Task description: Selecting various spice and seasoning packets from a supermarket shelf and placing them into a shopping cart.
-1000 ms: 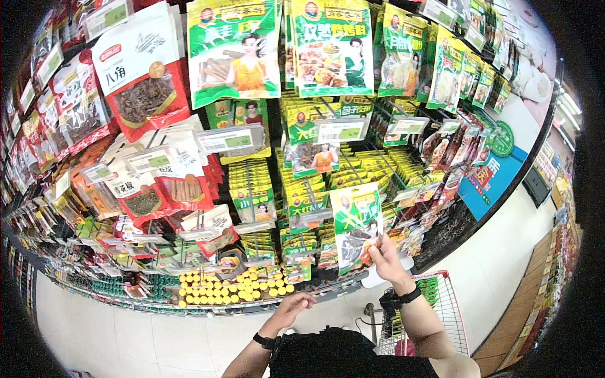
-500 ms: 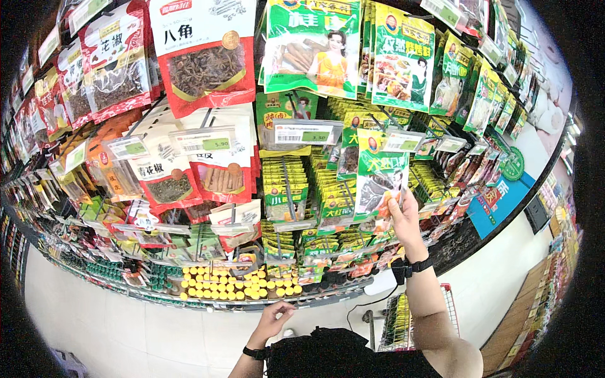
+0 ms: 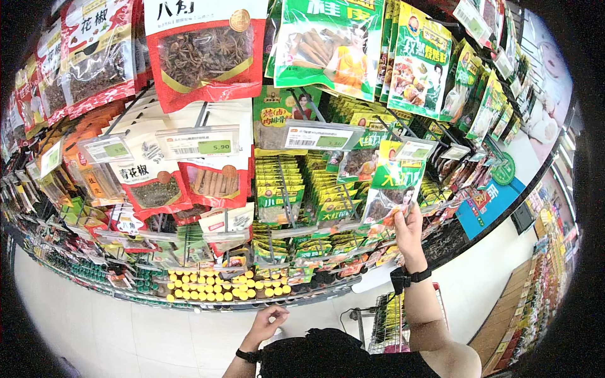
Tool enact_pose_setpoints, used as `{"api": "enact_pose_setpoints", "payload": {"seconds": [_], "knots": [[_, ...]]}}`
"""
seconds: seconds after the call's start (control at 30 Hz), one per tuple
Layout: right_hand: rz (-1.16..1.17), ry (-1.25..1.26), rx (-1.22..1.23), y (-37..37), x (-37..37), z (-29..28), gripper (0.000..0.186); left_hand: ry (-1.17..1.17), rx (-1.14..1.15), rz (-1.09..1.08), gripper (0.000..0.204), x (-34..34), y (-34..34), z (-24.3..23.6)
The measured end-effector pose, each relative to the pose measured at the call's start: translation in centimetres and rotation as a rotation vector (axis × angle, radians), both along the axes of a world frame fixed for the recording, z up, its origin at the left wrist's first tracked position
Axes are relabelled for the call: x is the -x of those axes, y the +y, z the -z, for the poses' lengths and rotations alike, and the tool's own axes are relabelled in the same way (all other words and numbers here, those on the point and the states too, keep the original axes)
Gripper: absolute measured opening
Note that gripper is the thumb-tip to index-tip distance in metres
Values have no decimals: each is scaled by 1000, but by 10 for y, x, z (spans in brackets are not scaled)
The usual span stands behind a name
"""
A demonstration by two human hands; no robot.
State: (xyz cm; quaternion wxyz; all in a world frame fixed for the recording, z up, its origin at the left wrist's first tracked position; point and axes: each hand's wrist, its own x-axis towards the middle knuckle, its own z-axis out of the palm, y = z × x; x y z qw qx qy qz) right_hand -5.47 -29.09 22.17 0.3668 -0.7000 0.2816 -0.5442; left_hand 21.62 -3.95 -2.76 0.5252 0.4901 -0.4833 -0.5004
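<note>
The right hand (image 3: 409, 234) pinches a flat plastic packet (image 3: 392, 192) by its lower right corner, thumb laid over the glossy front and the fingers behind it. The packet is a thin, upright rectangle, slightly tilted, with a yellow top band, a green and white printed face and a clear window showing dark, wrinkled pieces. It sits in front of the hanging rack, right of its middle, its top edge close to a clear plastic tag holder (image 3: 416, 150); whether it touches a hook cannot be told.

The left hand (image 3: 266, 323) is half curled, thumb near the fingertips in a rounded, narrow gap, holding nothing visible, just below the front edge of the bottom shelf (image 3: 220, 307) in the view. Smooth, round yellow caps (image 3: 214, 286) stand in tight rows along that edge.

Toward the rack's upper edge hangs a red and white pouch (image 3: 205, 57), its window full of rough, brown star-shaped pieces; beside it a crinkled, shiny green pouch (image 3: 328, 50) shows woody, rolled sticks. A wire cart (image 3: 440, 296) with a red rim stands below the rack's right part.
</note>
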Motion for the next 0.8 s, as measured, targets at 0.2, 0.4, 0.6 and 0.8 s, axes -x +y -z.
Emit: {"api": "enact_pose_setpoints", "payload": {"seconds": [0.2, 0.4, 0.6, 0.8], "knots": [[-79, 9, -107, -11, 1, -17, 31, 27, 27, 72, 11, 12, -16, 0], [-49, 55, -140, -8, 1, -19, 30, 27, 20, 117, 12, 17, -30, -4], [-104, 75, -196, -16, 9, -23, 25, -11, -36, 164, 15, 16, -34, 1], [-14, -166, -84, -9, -17, -38, 50, -55, -32, 161, 14, 15, -38, 3]]}}
